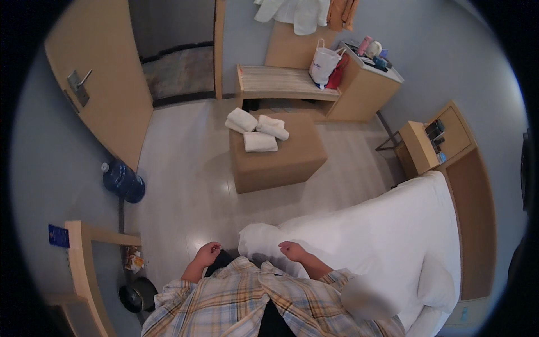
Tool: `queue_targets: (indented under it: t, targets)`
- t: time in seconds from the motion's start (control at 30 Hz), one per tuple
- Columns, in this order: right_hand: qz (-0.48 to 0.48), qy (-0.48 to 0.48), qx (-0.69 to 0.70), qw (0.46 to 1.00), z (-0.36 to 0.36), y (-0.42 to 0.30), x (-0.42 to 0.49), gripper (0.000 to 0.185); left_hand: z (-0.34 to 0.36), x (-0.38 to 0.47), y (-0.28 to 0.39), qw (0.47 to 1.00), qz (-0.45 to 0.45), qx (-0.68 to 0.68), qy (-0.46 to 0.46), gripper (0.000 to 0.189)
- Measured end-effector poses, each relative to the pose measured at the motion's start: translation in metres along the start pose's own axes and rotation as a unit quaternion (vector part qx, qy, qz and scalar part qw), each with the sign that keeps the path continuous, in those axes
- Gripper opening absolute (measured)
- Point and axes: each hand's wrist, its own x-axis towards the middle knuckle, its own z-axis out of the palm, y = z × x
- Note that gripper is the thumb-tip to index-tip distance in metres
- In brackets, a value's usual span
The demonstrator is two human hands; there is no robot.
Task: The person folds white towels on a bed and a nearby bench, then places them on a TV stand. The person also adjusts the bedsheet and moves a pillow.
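Observation:
My left hand is held low in front of my body, above the floor, its fingers curled; whether something small and pale at its fingertips is held, I cannot tell. Near the corner of the white-covered bed, my right hand hovers with its fingers bent and nothing plainly in it. Farther ahead, a brown upholstered ottoman bears several white towels, one of them a folded towel at the front. A white pillow lies on the bed at the right.
An open wooden door stands at the left, with a blue water bottle beside it. A black bin is by the desk. Against the far wall is a bench with a white bag. A nightstand adjoins the bed.

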Motion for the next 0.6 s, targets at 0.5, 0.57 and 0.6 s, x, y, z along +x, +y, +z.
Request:
queue_targets:
  t: [0.5,0.57,0.6]
  targets:
    - [0.141,-0.061,-0.052,0.987,-0.074,0.035,0.137,0.029,-0.117,0.323,-0.033,0.94,-0.029,0.297,-0.167,0.028]
    - [0.198,0.001,0.063,0.978,-0.091,0.011,0.184,0.028,-0.113,0.396,0.013,0.969,-0.039,0.216,-0.113,0.029]
    - [0.218,0.022,0.113,0.969,-0.099,0.0,0.209,0.028,-0.108,0.434,0.036,0.969,-0.055,0.213,-0.109,0.029]
